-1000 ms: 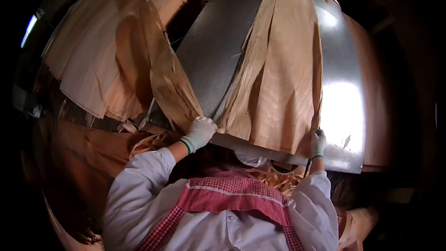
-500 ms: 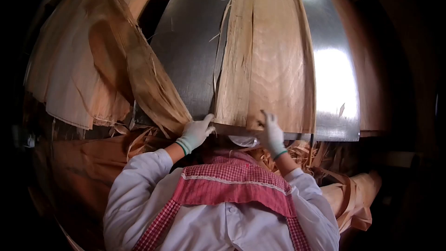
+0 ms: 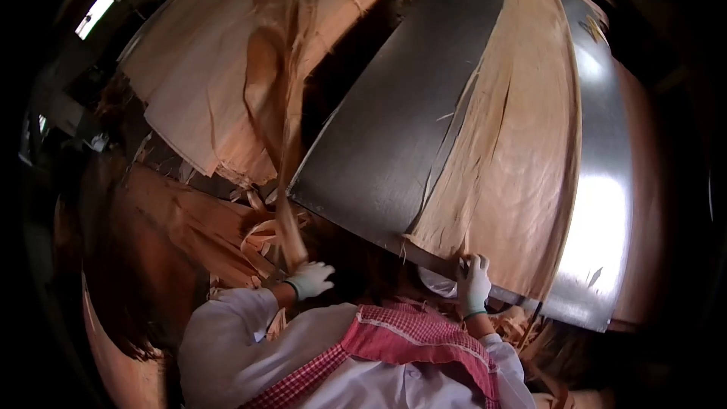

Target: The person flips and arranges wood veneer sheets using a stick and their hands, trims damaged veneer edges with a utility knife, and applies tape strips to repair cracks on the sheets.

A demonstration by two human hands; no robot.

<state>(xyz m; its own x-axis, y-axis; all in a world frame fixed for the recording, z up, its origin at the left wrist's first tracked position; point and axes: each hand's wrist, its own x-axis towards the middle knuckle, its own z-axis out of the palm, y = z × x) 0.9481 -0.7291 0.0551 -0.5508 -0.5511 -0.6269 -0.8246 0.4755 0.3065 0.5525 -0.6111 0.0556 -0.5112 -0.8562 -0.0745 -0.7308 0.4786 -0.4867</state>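
My left hand [image 3: 312,280], in a pale glove with a green cuff, is off the near left edge of the metal plate [image 3: 371,151]. Its fingers stretch to the right, apart. The blurred lower end of a long veneer strip [image 3: 290,220] meets the hand near the knuckles; the strip hangs down from the pile at left. At the plate's front edge, my right hand [image 3: 474,285] has its gloved fingers bent over the near end of a veneer sheet [image 3: 530,159], closed on it. This sheet lies lengthwise on the plate, with a split and a ragged left side.
A stack of veneer [image 3: 204,68] stands at the far left, across a dark gap from the plate. Veneer scraps [image 3: 261,242] lie below it. Brown sheets [image 3: 182,235] are at my left. More shreds [image 3: 522,326] lie under the plate's front edge.
My view has turned left. My left hand has moved left, away from the veneer sheet, and the strip has swung off the plate's corner. My right hand's fingers have closed at the sheet's edge.
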